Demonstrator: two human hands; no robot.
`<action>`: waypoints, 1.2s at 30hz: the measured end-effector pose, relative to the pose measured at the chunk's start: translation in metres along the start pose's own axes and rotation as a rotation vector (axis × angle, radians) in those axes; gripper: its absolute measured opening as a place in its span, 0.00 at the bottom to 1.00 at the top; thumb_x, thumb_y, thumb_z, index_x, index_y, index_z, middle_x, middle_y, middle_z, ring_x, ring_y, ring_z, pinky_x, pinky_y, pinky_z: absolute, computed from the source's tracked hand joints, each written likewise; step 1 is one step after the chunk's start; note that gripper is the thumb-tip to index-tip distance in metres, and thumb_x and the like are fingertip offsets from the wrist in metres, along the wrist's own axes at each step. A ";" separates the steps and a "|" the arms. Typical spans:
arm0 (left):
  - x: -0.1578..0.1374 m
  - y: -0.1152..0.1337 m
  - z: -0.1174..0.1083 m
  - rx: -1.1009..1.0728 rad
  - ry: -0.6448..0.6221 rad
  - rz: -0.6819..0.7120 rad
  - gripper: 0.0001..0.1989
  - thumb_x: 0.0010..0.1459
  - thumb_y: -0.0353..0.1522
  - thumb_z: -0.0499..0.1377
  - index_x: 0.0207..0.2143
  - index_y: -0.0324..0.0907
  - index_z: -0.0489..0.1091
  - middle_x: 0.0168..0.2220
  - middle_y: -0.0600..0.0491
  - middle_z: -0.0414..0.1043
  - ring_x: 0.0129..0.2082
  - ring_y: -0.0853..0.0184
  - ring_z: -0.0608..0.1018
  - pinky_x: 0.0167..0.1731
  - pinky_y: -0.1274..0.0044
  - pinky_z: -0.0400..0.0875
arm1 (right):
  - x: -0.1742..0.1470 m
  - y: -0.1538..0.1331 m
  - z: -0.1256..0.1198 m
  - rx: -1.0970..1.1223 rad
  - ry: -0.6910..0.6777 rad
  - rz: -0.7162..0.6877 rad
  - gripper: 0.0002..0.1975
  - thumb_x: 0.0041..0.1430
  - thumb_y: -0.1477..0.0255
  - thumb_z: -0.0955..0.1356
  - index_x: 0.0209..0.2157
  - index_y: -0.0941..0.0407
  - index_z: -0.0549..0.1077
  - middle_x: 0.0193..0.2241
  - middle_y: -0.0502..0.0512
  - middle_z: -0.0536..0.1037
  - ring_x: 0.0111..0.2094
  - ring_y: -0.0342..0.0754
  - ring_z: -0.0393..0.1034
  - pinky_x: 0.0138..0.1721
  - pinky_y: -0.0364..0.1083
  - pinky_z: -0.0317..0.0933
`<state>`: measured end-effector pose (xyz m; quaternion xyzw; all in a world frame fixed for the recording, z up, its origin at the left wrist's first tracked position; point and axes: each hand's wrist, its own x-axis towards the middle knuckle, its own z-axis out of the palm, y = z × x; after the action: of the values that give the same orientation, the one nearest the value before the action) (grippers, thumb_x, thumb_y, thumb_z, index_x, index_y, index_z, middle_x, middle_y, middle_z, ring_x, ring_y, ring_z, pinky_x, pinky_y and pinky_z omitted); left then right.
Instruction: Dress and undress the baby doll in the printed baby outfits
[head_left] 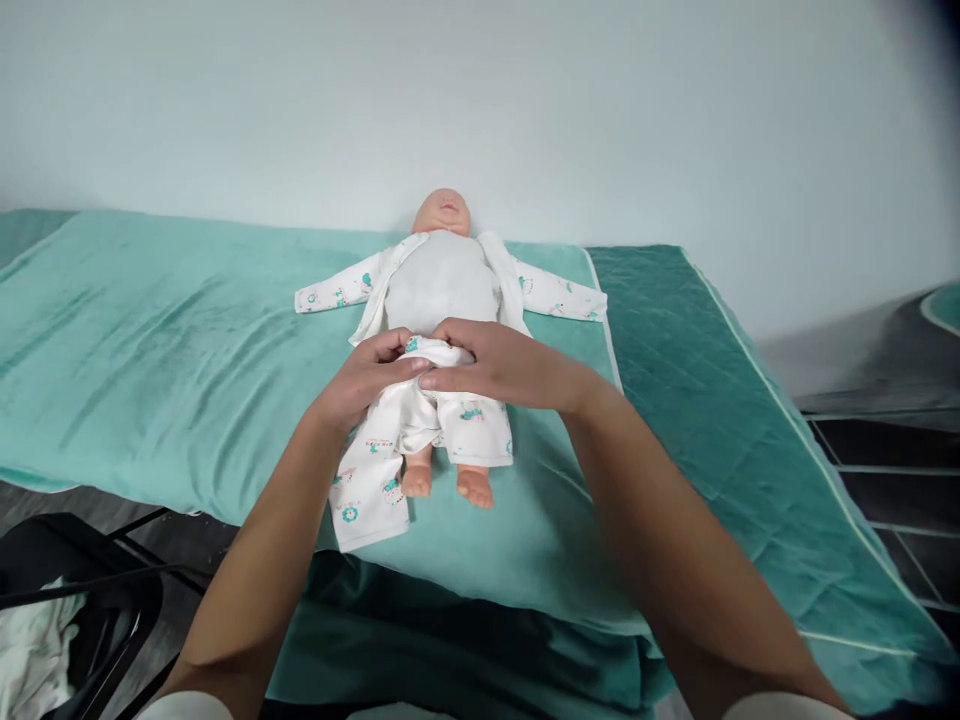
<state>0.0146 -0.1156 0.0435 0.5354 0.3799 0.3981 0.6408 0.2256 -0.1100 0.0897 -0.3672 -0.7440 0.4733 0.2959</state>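
A baby doll (442, 213) lies on its back, head toward the wall. It wears a white printed jacket (555, 292), spread open over a plain white undershirt (442, 280). White printed baby pants (474, 430) lie over its hips and legs. One doll foot (475, 488) comes out below the right pant leg; the left pant leg lies flat beside the other foot. My left hand (371, 375) is closed on the waistband's left side. Across from it, my right hand (499, 365) grips the waistband's right side, thumbs nearly meeting in front. Some fingertips are hidden in the cloth.
A light green blanket (135, 350) covers the bed under the doll, over a darker green quilted cover (720, 430). A white wall (480, 100) stands behind. At lower left is a black chair (97, 570) with a whitish cloth (37, 650) on it.
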 end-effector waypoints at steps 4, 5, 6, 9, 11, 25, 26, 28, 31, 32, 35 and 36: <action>0.004 -0.005 -0.005 -0.070 -0.046 -0.008 0.23 0.47 0.49 0.70 0.32 0.40 0.70 0.27 0.57 0.67 0.25 0.73 0.68 0.26 0.80 0.61 | 0.024 0.016 -0.003 0.283 -0.120 0.038 0.15 0.53 0.61 0.76 0.26 0.56 0.73 0.22 0.46 0.69 0.23 0.40 0.59 0.24 0.41 0.51; 0.005 -0.007 -0.008 -0.070 -0.070 -0.011 0.24 0.46 0.49 0.71 0.32 0.40 0.70 0.27 0.56 0.68 0.25 0.72 0.69 0.27 0.80 0.62 | 0.026 0.024 -0.001 0.402 -0.075 0.046 0.15 0.53 0.60 0.76 0.27 0.56 0.73 0.22 0.46 0.69 0.23 0.40 0.60 0.24 0.41 0.52; 0.005 -0.008 -0.010 -0.062 -0.089 -0.018 0.24 0.45 0.49 0.71 0.33 0.40 0.71 0.28 0.56 0.69 0.26 0.72 0.70 0.27 0.80 0.63 | 0.028 0.031 0.002 0.514 -0.017 0.053 0.16 0.53 0.60 0.76 0.27 0.56 0.72 0.22 0.46 0.69 0.23 0.40 0.60 0.24 0.41 0.54; 0.005 -0.013 -0.012 -0.025 -0.102 -0.059 0.26 0.42 0.47 0.74 0.37 0.40 0.73 0.33 0.53 0.74 0.31 0.68 0.74 0.31 0.78 0.67 | 0.028 0.042 0.012 0.735 0.093 0.079 0.18 0.51 0.62 0.77 0.24 0.54 0.66 0.20 0.45 0.66 0.21 0.39 0.58 0.22 0.41 0.53; 0.004 -0.017 -0.011 -0.017 -0.084 -0.085 0.28 0.41 0.45 0.74 0.40 0.40 0.74 0.34 0.51 0.76 0.32 0.65 0.76 0.32 0.76 0.69 | 0.028 0.041 0.018 0.806 0.097 0.092 0.19 0.51 0.63 0.77 0.23 0.54 0.64 0.19 0.43 0.64 0.20 0.39 0.55 0.21 0.40 0.52; -0.003 -0.022 -0.010 -0.025 -0.078 -0.077 0.30 0.39 0.46 0.76 0.41 0.38 0.75 0.32 0.51 0.77 0.29 0.66 0.76 0.29 0.76 0.69 | 0.036 0.042 0.045 0.655 0.376 0.075 0.21 0.54 0.55 0.75 0.27 0.53 0.64 0.22 0.43 0.63 0.23 0.40 0.55 0.25 0.41 0.55; -0.003 -0.024 -0.010 -0.041 -0.070 -0.096 0.27 0.40 0.44 0.76 0.39 0.38 0.75 0.30 0.52 0.77 0.26 0.67 0.75 0.27 0.77 0.68 | 0.036 0.043 0.045 0.664 0.368 0.068 0.21 0.54 0.54 0.75 0.26 0.53 0.64 0.22 0.43 0.63 0.23 0.40 0.55 0.25 0.41 0.55; -0.004 -0.028 -0.009 -0.089 0.019 -0.089 0.22 0.43 0.43 0.74 0.35 0.38 0.74 0.27 0.53 0.75 0.23 0.69 0.73 0.25 0.77 0.66 | 0.035 0.043 0.043 0.646 0.309 0.042 0.21 0.54 0.54 0.75 0.27 0.53 0.65 0.23 0.44 0.64 0.24 0.41 0.57 0.25 0.41 0.55; -0.003 -0.033 -0.005 -0.205 0.168 0.012 0.20 0.45 0.41 0.73 0.37 0.40 0.74 0.28 0.54 0.76 0.25 0.68 0.75 0.28 0.76 0.69 | 0.030 0.038 0.037 0.501 0.120 0.016 0.19 0.54 0.55 0.75 0.31 0.53 0.69 0.26 0.45 0.69 0.27 0.42 0.62 0.27 0.41 0.57; -0.002 -0.034 -0.004 -0.247 0.195 0.044 0.20 0.45 0.40 0.72 0.39 0.41 0.74 0.29 0.55 0.77 0.26 0.67 0.76 0.30 0.75 0.70 | 0.027 0.035 0.035 0.438 0.052 0.013 0.18 0.52 0.57 0.76 0.33 0.54 0.71 0.28 0.46 0.71 0.29 0.43 0.64 0.29 0.41 0.58; 0.000 -0.037 -0.003 -0.316 0.222 0.100 0.18 0.47 0.38 0.71 0.39 0.41 0.73 0.30 0.56 0.78 0.28 0.66 0.78 0.32 0.75 0.71 | 0.022 0.027 0.030 0.307 -0.113 0.015 0.18 0.50 0.63 0.78 0.41 0.55 0.76 0.35 0.49 0.78 0.36 0.47 0.71 0.35 0.44 0.63; 0.000 -0.038 -0.003 -0.313 0.218 0.105 0.18 0.47 0.38 0.71 0.38 0.41 0.73 0.30 0.55 0.78 0.28 0.65 0.78 0.31 0.75 0.71 | 0.021 0.026 0.029 0.295 -0.147 0.025 0.18 0.50 0.64 0.78 0.42 0.55 0.77 0.37 0.50 0.79 0.38 0.48 0.72 0.37 0.44 0.64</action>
<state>0.0157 -0.1183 0.0057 0.4021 0.3521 0.5408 0.6495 0.1976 -0.0997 0.0570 -0.2934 -0.6814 0.6068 0.2854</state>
